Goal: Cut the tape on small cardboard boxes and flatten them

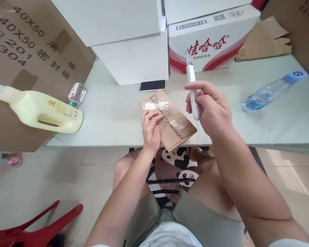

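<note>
My right hand (208,106) is closed around the white handle of a utility knife (192,77). The blade points up and away from me, in front of the white carton. On the table, a flat brown cardboard package (176,120) lies at a slant, one corner jutting past the front edge. Clear shiny tape covers parts of it, with a dark jagged line along its length. My left hand (151,128) rests on the package's left side, fingers laid on top and slightly bent. The knife is apart from the package.
Behind the package lies a phone (152,85), before stacked white boxes (134,58) and a red-and-white carton (203,48). A water bottle (270,91) lies right. At left are a yellow jug (46,111), a small clear bottle (77,94) and a large cardboard box (38,79). Red chair legs (48,223) show below.
</note>
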`<action>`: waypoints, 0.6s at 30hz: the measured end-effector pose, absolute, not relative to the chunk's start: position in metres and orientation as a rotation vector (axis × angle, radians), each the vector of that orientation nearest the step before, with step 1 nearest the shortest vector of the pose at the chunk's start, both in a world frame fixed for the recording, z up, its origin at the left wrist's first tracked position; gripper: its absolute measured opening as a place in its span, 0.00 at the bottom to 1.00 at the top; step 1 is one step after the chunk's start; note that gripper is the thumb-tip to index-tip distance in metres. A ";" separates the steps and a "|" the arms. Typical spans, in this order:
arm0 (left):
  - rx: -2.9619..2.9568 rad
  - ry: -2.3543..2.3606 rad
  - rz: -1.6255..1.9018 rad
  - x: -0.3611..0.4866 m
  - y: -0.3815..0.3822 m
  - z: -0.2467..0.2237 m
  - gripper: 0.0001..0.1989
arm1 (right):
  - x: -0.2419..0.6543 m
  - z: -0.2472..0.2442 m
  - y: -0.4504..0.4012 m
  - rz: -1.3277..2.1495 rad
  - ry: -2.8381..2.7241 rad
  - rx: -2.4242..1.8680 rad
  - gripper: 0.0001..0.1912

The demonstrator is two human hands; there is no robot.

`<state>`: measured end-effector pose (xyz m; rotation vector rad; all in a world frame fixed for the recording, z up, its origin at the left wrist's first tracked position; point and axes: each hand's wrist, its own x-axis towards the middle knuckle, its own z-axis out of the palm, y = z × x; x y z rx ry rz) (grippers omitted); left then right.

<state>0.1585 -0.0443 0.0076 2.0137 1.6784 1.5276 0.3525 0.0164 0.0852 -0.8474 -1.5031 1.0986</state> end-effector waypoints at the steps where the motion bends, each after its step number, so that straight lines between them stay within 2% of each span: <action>1: 2.028 1.674 1.526 0.164 -0.045 0.009 0.21 | 0.350 0.096 0.011 1.099 -1.529 -0.816 0.13; 5: 2.110 1.657 1.500 0.180 -0.047 0.014 0.19 | 0.346 0.114 -0.008 1.039 -1.534 -0.831 0.13; 11: 2.157 1.599 1.496 0.202 -0.041 0.017 0.17 | 0.353 0.107 -0.007 0.963 -1.468 -0.940 0.14; 14: 2.142 1.583 1.522 0.209 -0.037 0.015 0.18 | 0.357 0.095 0.006 1.016 -1.389 -0.907 0.08; 18: 2.138 1.563 1.581 0.211 -0.035 0.013 0.18 | 0.357 0.078 0.018 1.035 -1.317 -0.878 0.14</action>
